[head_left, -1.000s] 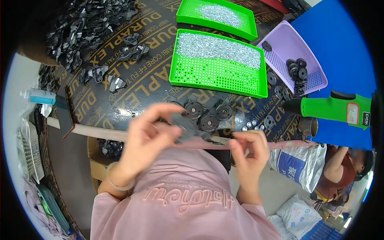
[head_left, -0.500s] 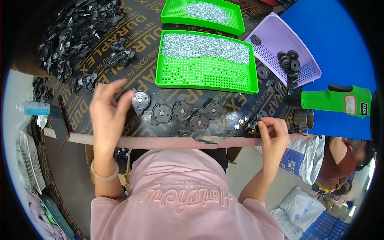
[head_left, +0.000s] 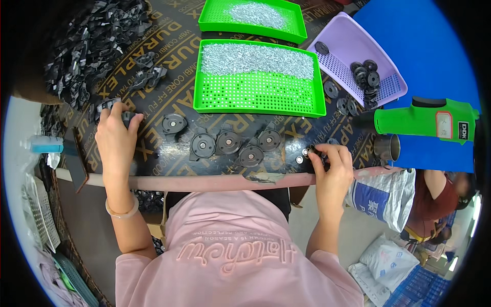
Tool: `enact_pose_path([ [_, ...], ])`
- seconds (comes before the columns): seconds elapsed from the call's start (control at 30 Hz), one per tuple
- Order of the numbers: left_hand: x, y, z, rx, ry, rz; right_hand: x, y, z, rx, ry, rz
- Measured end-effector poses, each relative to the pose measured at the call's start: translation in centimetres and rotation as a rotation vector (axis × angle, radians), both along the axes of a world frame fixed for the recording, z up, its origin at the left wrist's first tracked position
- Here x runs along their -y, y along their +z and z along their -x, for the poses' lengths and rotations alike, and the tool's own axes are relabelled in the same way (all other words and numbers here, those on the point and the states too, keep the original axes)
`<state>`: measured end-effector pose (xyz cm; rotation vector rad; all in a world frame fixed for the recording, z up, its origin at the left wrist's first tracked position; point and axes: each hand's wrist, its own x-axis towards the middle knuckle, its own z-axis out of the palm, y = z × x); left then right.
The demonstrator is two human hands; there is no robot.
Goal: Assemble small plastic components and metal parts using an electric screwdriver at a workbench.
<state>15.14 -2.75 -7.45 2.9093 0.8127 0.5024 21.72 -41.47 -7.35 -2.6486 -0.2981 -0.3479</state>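
Observation:
My left hand (head_left: 115,143) is at the left of the table, thumb and fingers closed on a black plastic bracket (head_left: 128,118), beside another such part. My right hand (head_left: 333,171) is by the table's front edge, its fingers pinched over a small cluster of metal rings (head_left: 299,159). What lies between those fingertips is too small to make out. Between my hands sit several black round assemblies (head_left: 228,141) with silver centres. One black round assembly (head_left: 174,124) stands a little apart, nearest my left hand.
Ahead is a green perforated tray (head_left: 255,108) of small silver pins, with a second green tray (head_left: 215,24) behind it. A purple basket (head_left: 378,51) holds black discs. A green power tool (head_left: 424,122) and a metal cup (head_left: 387,148) are right. Black brackets (head_left: 97,46) pile up far left.
My left hand has moved left, from the leftmost round assembly to a black bracket, and closed on it. My right hand has shifted left over the small metal rings.

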Motion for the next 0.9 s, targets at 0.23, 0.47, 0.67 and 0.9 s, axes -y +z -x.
enact_pose_path([
  [0.23, -0.9, 2.3, 1.5, 0.043, -0.014, 0.423, 0.0, 0.1, 0.1, 0.019, 0.0, 0.066],
  [0.47, 3.0, 3.6, 3.2, 0.438, -0.32, 0.359, -0.6, -0.5, 1.0, 0.133, -0.026, 0.188],
  [0.67, 7.6, 4.1, 4.1, 0.407, -0.399, 0.343, -0.9, -0.8, 0.8, 0.125, -0.041, 0.213],
  [0.9, 9.3, 2.4, 4.3, 0.438, -0.776, 0.499, -0.5, 0.6, 0.9, -0.098, -0.004, -0.161],
])
